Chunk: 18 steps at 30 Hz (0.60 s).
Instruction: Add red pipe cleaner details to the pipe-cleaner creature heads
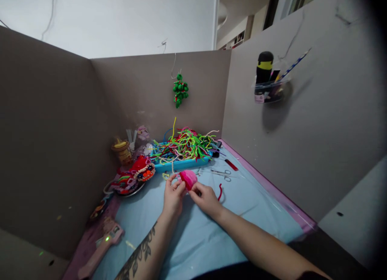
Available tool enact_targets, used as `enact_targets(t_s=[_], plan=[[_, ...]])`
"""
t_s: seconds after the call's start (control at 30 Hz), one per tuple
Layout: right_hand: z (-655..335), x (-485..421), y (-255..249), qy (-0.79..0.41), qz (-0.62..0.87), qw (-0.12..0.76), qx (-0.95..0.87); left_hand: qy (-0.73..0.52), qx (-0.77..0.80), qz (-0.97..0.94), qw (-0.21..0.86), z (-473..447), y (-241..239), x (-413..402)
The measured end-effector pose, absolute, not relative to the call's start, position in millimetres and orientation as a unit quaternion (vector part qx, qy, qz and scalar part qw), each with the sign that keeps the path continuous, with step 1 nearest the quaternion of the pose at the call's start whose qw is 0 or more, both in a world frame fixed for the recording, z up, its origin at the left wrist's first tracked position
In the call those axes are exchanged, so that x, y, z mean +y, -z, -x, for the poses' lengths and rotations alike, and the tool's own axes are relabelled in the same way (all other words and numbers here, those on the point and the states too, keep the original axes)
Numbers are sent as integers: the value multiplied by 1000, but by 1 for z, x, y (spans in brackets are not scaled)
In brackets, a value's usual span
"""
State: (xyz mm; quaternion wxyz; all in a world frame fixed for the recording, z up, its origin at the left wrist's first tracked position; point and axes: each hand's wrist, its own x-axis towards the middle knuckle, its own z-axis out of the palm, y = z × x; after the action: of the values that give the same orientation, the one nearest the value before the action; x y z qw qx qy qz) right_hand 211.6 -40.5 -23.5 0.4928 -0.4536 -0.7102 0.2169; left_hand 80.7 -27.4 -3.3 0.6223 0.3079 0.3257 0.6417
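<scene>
Over the middle of the table, both hands hold a rounded pink and red fuzzy piece (188, 179) that looks made of pipe cleaners. My left hand (174, 194) pinches its left side, fingers closed on it. At its lower right edge, the fingers of my right hand (206, 198) are also closed on the piece. A loose red pipe cleaner (220, 191) lies just right of my right hand. Scissors (222, 175) rest on the cloth farther right. Part of the piece is hidden behind my fingers.
A blue tray (184, 164) heaped with colourful pipe cleaners (190, 145) stands at the back. Left are a dish (133, 191) of finished fuzzy crafts, a brown jar (122, 151) and a pink glue gun (104, 241). Grey panels (157, 90) enclose the blue cloth (242, 227).
</scene>
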Motion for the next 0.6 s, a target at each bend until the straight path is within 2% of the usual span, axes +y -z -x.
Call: enact_targets(t_s=[0.23, 0.43, 0.6], plan=[[-211, -36, 27, -254, 469, 496, -685, -639, 318, -296, 635, -80, 1, -27], [-215, -28, 25, -288, 465, 535, -644, -640, 323, -282, 637, -80, 1, -26], [-219, -23, 27, -372, 429, 571, -593, -635, 328, -257, 651, -80, -3, -28]])
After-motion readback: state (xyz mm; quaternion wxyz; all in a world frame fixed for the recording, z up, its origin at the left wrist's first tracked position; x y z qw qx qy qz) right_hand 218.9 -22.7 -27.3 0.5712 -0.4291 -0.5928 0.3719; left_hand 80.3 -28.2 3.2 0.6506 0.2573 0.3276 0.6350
